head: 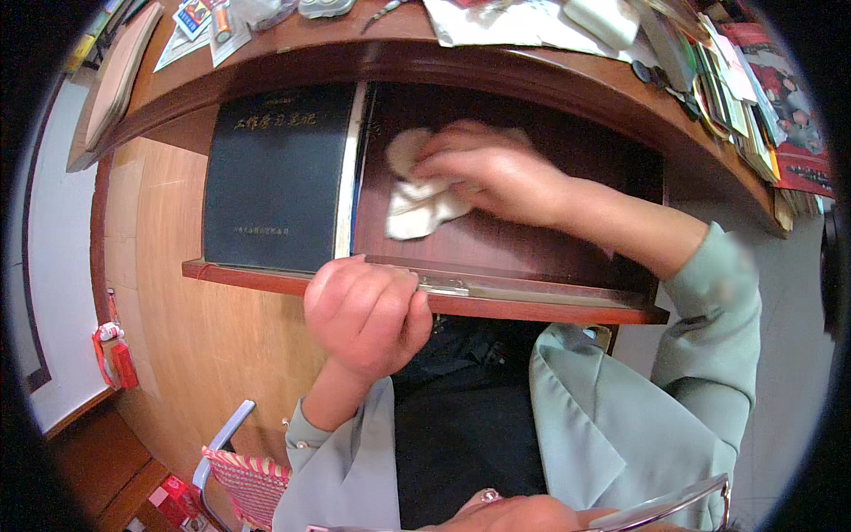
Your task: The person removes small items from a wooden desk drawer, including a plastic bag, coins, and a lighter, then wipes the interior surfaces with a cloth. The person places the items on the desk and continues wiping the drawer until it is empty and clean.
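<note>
An open wooden drawer (565, 279) juts out from under the desk towards me. My left hand (369, 316) grips the top of its front panel, fingers curled over the edge beside a metal lock plate (444, 286). Inside the drawer, my right hand (488, 166), slightly blurred, holds a crumpled white cloth (422, 209) against the reddish-brown bottom. A dark hardcover notebook (276, 179) with gold lettering lies in the drawer's left part. Along its right side shows a pale strip (348, 173), perhaps page edges.
On the wooden desk top (319, 33) lie papers, small packets and a white case (604, 21). Stacked books and papers (738, 100) crowd its right end. A notebook stack (123, 86) sits at the left edge. A chair with a pink woven cover (249, 485) stands at lower left.
</note>
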`<control>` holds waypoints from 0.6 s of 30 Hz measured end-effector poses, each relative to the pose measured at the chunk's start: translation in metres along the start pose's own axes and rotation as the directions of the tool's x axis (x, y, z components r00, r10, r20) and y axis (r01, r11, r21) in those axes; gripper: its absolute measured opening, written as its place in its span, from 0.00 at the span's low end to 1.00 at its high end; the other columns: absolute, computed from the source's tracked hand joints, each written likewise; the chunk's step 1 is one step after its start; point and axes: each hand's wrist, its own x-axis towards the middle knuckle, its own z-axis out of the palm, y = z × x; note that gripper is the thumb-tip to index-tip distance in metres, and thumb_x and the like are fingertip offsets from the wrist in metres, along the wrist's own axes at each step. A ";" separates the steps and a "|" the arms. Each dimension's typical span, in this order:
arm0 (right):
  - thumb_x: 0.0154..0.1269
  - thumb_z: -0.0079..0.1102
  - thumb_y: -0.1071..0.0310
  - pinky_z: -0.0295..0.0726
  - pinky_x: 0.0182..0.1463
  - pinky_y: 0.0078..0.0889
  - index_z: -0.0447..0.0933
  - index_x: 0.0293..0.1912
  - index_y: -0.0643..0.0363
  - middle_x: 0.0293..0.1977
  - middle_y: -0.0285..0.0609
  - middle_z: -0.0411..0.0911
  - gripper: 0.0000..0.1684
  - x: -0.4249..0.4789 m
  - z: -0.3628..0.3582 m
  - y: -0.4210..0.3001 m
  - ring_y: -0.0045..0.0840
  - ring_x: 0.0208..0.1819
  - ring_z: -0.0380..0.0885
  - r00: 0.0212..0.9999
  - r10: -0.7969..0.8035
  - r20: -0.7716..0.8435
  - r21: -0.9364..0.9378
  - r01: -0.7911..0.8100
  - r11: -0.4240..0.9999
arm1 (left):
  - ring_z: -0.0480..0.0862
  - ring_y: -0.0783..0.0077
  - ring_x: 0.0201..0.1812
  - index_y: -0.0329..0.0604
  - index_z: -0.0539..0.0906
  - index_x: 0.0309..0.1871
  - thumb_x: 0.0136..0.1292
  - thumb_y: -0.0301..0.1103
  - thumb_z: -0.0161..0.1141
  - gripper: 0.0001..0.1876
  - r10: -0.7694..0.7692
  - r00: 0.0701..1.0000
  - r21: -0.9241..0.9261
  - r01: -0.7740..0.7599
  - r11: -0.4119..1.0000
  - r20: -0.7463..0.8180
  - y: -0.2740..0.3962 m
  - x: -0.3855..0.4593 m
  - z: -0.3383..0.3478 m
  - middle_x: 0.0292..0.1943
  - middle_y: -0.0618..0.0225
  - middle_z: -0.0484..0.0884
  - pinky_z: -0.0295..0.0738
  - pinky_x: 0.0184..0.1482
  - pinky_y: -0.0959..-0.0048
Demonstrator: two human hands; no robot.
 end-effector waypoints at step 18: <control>0.76 0.56 0.61 0.78 0.66 0.43 0.79 0.65 0.55 0.59 0.47 0.82 0.22 -0.031 -0.053 0.053 0.39 0.60 0.80 0.819 0.553 -0.151 -0.050 -0.566 0.823 | 0.84 0.63 0.36 0.46 0.85 0.37 0.57 0.31 0.69 0.06 -0.030 0.999 0.013 0.029 0.999 0.016 0.002 0.001 0.000 0.33 0.70 0.85 0.83 0.51 0.57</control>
